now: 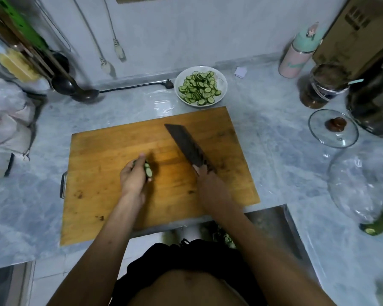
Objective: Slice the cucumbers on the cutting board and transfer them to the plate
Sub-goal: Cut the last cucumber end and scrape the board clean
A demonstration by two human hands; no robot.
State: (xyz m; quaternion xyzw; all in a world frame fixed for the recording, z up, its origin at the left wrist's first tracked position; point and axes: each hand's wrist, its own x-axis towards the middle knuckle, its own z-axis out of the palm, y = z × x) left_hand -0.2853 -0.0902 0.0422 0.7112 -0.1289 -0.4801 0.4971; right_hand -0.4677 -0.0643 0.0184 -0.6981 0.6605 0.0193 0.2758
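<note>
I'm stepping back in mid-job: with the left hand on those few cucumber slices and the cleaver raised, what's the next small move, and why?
Probably carry the cucumber slices gripped by the left hand to the plate, which already holds a heap of slices. Nothing else is left to cut on the cutting board, and the right hand holds the cleaver away from them.

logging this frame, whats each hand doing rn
Left hand: closed on a few cucumber slices.
Right hand: closed on the cleaver handle.

We are seeing dim, cool, even light — glare is pooling on the table (159,100), soft shadows are lying under the hands, and edges are bending and blurring.
</note>
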